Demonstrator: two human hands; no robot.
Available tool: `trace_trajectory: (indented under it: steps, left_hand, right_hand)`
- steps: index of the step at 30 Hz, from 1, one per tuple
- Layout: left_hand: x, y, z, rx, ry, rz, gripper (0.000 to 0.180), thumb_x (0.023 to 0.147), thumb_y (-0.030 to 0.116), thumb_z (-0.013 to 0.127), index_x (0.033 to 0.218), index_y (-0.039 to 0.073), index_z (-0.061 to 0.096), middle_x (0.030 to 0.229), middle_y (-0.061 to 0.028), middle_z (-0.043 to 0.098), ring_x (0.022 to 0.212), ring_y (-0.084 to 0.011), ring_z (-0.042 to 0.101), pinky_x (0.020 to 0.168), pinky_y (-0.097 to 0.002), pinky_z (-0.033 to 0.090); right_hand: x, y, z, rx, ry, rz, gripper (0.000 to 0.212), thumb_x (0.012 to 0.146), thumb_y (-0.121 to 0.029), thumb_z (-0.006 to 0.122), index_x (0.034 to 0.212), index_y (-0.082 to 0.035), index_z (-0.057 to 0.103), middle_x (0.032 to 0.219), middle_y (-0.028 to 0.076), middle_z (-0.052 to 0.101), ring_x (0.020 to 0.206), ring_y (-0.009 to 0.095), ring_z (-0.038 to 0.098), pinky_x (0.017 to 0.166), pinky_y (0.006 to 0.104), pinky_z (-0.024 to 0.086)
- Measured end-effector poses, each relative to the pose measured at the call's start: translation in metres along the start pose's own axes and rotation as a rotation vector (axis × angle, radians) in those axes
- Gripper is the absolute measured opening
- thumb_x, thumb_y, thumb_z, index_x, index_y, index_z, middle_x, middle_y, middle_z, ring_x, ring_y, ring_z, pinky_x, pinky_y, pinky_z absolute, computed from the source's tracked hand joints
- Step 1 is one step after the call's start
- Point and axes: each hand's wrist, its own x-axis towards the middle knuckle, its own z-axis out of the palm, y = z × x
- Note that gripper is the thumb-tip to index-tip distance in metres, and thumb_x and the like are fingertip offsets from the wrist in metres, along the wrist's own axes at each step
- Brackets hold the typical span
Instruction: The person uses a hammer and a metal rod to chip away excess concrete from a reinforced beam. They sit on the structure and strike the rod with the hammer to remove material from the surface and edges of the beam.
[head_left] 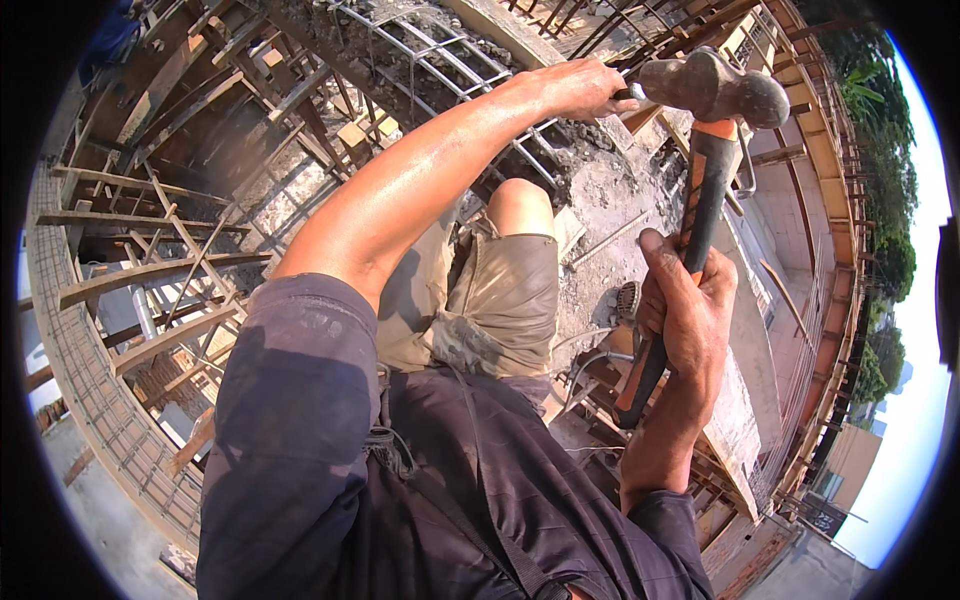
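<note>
- Hammer (705, 190) stands raised in front of the person, its head uppermost, beside the left hand; whether the two touch cannot be told.
- Right hand (690, 310) wraps firmly round the hammer's black-and-orange handle, thumb laid along it.
- Left hand (590, 88), at the end of the outstretched arm, is closed on a dark-ended piece (634, 92), mostly hidden, perhaps a chisel.
- Beyond lies rough concrete (610, 185) with loose rubble, next to a lattice of steel bars (447, 48); some breaking-up looks done.
- Striking seems underway rather than finished, since both hands are occupied; how much remains cannot be judged, the working point being hidden.
- Farther out, timbers (150, 272) crisscross at left.
</note>
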Motion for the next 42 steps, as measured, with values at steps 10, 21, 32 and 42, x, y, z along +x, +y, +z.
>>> trace_trajectory:
  steps: [10,21,32,42]
  left_hand:
    - [-0.001,0.007,-0.003,0.031,0.076,0.04,0.048,0.096,0.044,0.059,0.092,-0.003,0.066,0.077,-0.0248,0.066,0.081,-0.0434,0.065,0.072,-0.0487,0.052]
    - [-0.001,0.005,-0.003,0.139,0.143,0.001,0.055,0.095,0.048,0.058,0.082,-0.004,0.066,0.076,-0.0265,0.065,0.078,-0.044,0.066,0.07,-0.0509,0.053]
    - [-0.007,-0.016,0.0,0.149,0.135,-0.215,0.053,0.093,0.051,0.058,0.09,0.0,0.067,0.082,-0.0234,0.067,0.084,-0.0404,0.067,0.074,-0.0507,0.051]
    - [0.011,-0.04,0.029,-0.386,0.127,-0.139,0.049,0.102,0.044,0.049,0.09,0.001,0.07,0.082,-0.0134,0.07,0.083,-0.0243,0.068,0.077,-0.0406,0.051]
  right_hand:
    - [0.04,0.001,0.001,0.243,0.113,-0.363,0.038,0.099,-0.024,0.06,0.066,-0.009,0.047,0.051,-0.006,0.037,0.042,0.007,0.035,0.04,0.0259,0.029]
    - [-0.012,-0.057,-0.027,0.212,0.155,-0.459,0.028,0.098,-0.018,0.059,0.074,-0.01,0.048,0.05,-0.006,0.032,0.036,0.002,0.028,0.034,0.0208,0.025]
    - [0.04,0.061,-0.008,-0.065,-0.164,0.216,0.028,0.09,-0.025,0.07,0.077,-0.007,0.053,0.055,-0.007,0.041,0.043,0.003,0.035,0.039,0.024,0.027]
    - [0.015,0.089,-0.025,-0.048,-0.095,0.247,0.029,0.091,-0.022,0.069,0.074,-0.005,0.054,0.054,-0.005,0.046,0.043,0.004,0.042,0.038,0.0246,0.032]
